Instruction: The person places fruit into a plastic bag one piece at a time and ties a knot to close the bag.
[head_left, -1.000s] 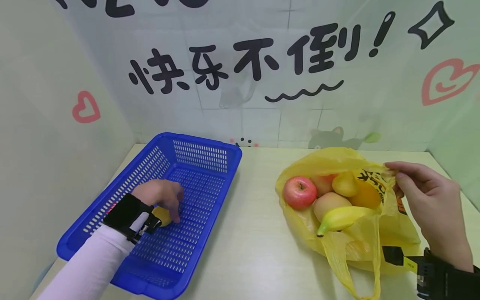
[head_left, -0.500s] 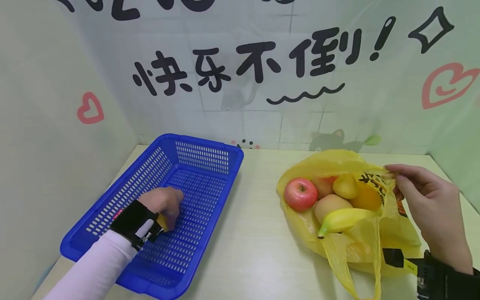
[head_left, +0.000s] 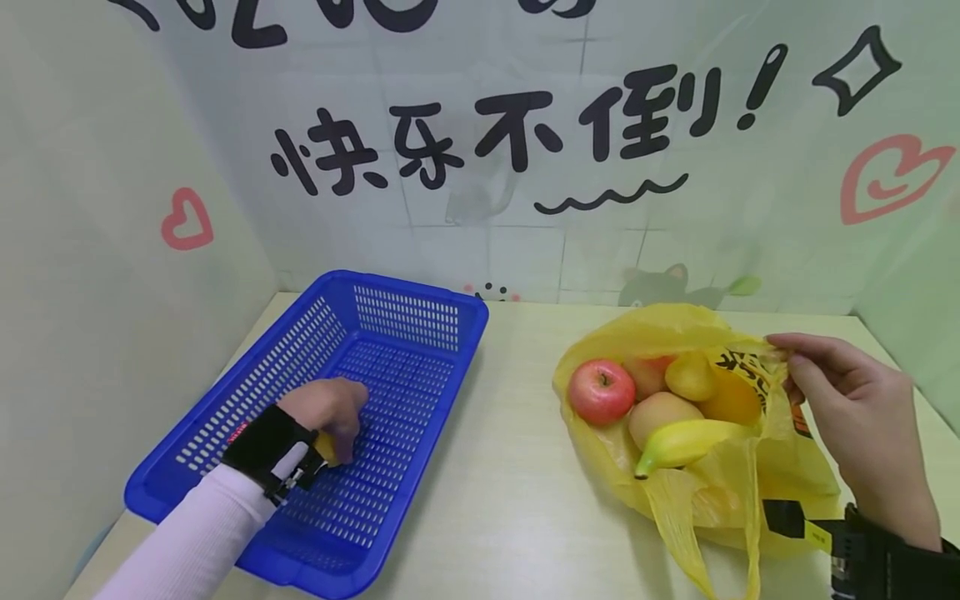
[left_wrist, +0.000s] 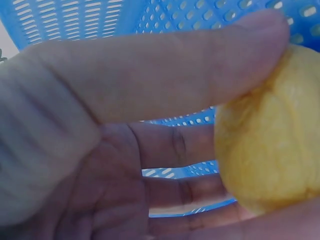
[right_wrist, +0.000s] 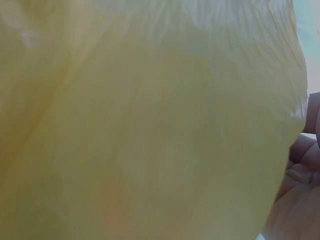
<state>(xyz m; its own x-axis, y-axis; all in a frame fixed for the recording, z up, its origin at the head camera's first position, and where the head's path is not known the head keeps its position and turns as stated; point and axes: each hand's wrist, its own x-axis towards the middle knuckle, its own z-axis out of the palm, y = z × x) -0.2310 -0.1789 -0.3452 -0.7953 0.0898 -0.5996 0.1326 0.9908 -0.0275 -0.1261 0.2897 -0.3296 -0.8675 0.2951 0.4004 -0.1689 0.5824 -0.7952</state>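
Note:
Inside the blue plastic basket [head_left: 401, 367], my left hand [head_left: 324, 410] grips a rounded yellow fruit [left_wrist: 272, 135] between thumb and fingers; its exact kind is unclear. In the head view the hand hides most of this fruit. On the right, a yellow plastic bag [head_left: 806, 475] lies with its mouth spread, and my right hand [head_left: 858, 408] pinches its rim between thumb and forefinger. A red apple [head_left: 602, 392], a banana [head_left: 693, 443], a tan round fruit [head_left: 662, 417] and a small yellow fruit [head_left: 692, 377] show in the bag's mouth. The bag fills most of the right wrist view.
The pale wooden table [head_left: 506, 467] runs between basket and bag. A bag handle [head_left: 693, 550] hangs toward the front edge. Behind stands a printed wall cloth [head_left: 465, 250]. Something red [head_left: 238, 431] shows by the basket's left wall, mostly hidden by the wrist strap.
My left hand has come down a little and closed round the yellow fruit in the basket. The right hand keeps its hold on the bag's rim. The head view has shifted slightly.

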